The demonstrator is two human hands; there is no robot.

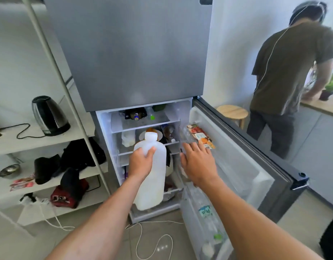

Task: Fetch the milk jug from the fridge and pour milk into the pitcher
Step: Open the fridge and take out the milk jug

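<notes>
My left hand grips a white, translucent milk jug by its upper side, holding it upright in front of the open fridge compartment. The jug's white cap points up. Milk fills its lower part. My right hand is spread flat, fingers apart, against the inner edge of the open fridge door, holding nothing. No pitcher is in view.
Fridge shelves hold bottles and a plate. Door racks carry a carton and water bottles. A shelf unit at left bears a kettle, bags and cables. White cable lies on the floor. A person stands at the right counter beside a stool.
</notes>
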